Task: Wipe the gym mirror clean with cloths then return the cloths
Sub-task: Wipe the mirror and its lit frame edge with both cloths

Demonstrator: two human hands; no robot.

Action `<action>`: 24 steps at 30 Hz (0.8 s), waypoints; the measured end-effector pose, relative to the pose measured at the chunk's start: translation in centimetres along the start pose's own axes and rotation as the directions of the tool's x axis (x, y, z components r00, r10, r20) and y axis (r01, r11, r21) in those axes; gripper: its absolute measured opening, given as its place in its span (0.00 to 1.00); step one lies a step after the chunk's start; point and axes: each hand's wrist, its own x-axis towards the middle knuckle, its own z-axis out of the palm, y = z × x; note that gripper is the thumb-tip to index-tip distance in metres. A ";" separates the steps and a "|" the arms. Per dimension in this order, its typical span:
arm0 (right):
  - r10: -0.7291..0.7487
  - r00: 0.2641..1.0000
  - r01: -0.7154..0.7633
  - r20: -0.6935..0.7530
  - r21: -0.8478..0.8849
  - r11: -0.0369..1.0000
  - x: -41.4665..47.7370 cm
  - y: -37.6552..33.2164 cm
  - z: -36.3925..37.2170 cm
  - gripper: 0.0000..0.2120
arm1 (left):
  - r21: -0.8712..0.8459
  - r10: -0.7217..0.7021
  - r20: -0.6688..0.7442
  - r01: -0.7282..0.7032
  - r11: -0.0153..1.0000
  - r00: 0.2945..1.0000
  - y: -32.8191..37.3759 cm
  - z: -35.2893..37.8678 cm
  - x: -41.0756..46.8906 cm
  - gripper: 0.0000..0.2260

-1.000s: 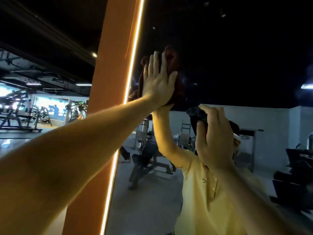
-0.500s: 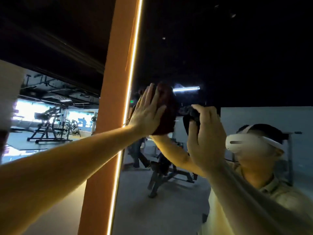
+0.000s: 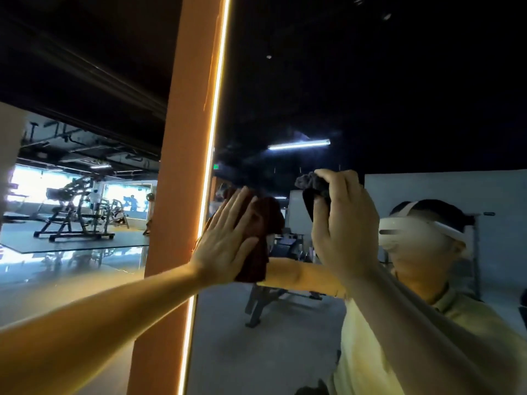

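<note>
The gym mirror [image 3: 356, 89] fills the right of the view, edged on its left by a lit strip. My left hand [image 3: 225, 242] lies flat with straight fingers, pressing a dark red cloth [image 3: 263, 238] against the glass close to that lit edge. To its right my right hand [image 3: 342, 220] has its fingers curled round a bunched dark grey cloth [image 3: 310, 186], held up at the mirror. My reflection in a yellow shirt shows behind the right hand.
An orange pillar [image 3: 176, 166] with the lit strip [image 3: 212, 155] borders the mirror on the left. Left of it a second mirror panel [image 3: 71, 209] shows gym machines. A weight bench is reflected low in the glass.
Both hands have slid down the mirror with their cloths over the last second. The left hand stays flat on the red cloth and the right keeps its hold on the grey one.
</note>
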 end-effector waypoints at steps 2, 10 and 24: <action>-0.003 1.000 0.003 0.000 -0.026 1.000 -0.1 -0.1 0.1 0.16 | -0.040 -0.188 -0.115 0.184 0.982 0.976 0.2 -1.7 6.5 0.31; 0.238 0.938 -0.217 -0.252 0.106 0.970 1.6 -0.3 -2.1 0.16 | 0.027 0.211 -0.185 -0.210 0.977 0.960 7.9 -0.3 14.5 0.29; 0.076 0.980 -0.100 -0.184 -0.124 0.987 2.1 -0.1 -0.1 0.16 | -0.125 -0.307 -0.236 0.285 0.950 0.922 3.0 -2.5 15.6 0.30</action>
